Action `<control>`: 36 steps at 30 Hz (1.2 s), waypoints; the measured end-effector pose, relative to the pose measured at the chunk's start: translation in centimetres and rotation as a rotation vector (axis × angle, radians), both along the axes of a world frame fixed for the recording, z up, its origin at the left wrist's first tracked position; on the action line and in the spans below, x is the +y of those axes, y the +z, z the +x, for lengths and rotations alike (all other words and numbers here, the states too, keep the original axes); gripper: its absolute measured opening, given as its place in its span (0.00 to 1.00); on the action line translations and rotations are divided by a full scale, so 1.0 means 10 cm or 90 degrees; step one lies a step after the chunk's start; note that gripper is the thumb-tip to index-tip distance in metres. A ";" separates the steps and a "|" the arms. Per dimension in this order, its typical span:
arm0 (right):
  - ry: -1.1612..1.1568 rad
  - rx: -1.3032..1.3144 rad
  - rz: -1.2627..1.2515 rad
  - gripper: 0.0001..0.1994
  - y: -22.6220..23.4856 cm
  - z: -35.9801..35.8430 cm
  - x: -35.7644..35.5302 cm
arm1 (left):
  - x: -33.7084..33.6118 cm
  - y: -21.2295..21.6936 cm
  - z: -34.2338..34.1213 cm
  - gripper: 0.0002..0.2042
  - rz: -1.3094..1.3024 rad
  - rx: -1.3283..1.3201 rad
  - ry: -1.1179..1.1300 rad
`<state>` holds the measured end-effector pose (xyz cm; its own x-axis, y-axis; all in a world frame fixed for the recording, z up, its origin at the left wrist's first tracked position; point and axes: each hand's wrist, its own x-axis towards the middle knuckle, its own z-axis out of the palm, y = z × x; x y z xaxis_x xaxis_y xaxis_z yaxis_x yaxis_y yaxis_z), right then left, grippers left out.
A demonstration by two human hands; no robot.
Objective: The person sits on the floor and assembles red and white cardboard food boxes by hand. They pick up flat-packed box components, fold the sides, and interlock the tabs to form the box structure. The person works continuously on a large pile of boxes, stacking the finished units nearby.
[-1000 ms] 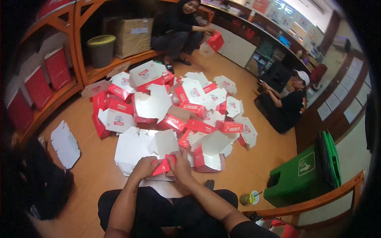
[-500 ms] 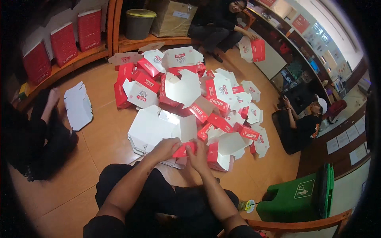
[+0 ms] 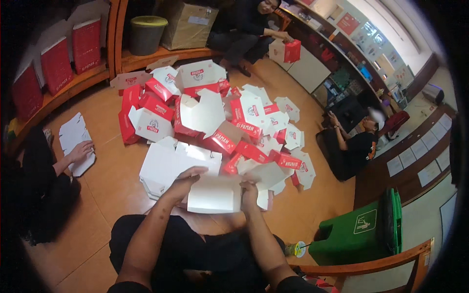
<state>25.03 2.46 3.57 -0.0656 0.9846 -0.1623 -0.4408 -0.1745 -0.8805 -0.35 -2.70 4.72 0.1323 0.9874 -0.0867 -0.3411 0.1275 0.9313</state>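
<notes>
Between my hands, above my lap, is a folding carton (image 3: pixel 213 198), its pale inside turned toward me. My left hand (image 3: pixel 184 184) holds its left side, fingers stretched along the edge. On the right side, my right hand (image 3: pixel 250 194) is closed around the carton's edge with its fingers bent. Just beyond my left hand lies a stack of flat white carton sheets (image 3: pixel 159 168), partly covered by that hand. Past my hands spreads a heap of folded red-and-white cartons (image 3: pixel 200 115), lying at many angles on the floor.
At left, another person's hand (image 3: pixel 80 152) rests on a flat white sheet (image 3: pixel 73 132). A person at the back holds a red-and-white carton (image 3: pixel 285 51); another sits at right (image 3: pixel 356 141). A green bin (image 3: pixel 354 229), drink cup (image 3: pixel 296 249) and wooden rail (image 3: pixel 366 267) are near right.
My hands have moved apart, and the carton now shows its pale inside instead of a small red part. The left person's hand has come onto the white sheet. The whole view has shifted slightly.
</notes>
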 end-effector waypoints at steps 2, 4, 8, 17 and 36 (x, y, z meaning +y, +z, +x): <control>0.134 0.030 0.017 0.14 0.00 0.02 0.01 | -0.01 0.01 -0.04 0.26 0.010 0.019 -0.067; 0.152 0.097 -0.043 0.22 -0.09 0.15 -0.03 | -0.04 0.09 0.00 0.28 -0.158 0.072 -0.018; 0.042 -0.067 -0.071 0.26 0.13 -0.20 -0.24 | -0.06 -0.03 0.19 0.32 -0.145 0.022 0.277; 0.282 -0.192 -0.135 0.33 0.83 0.21 0.17 | 0.05 0.22 -0.18 0.39 -0.066 -0.347 0.178; 0.290 -1.035 0.067 0.24 -0.66 -0.58 -0.42 | 0.14 -1.03 0.15 0.26 -0.139 0.511 0.088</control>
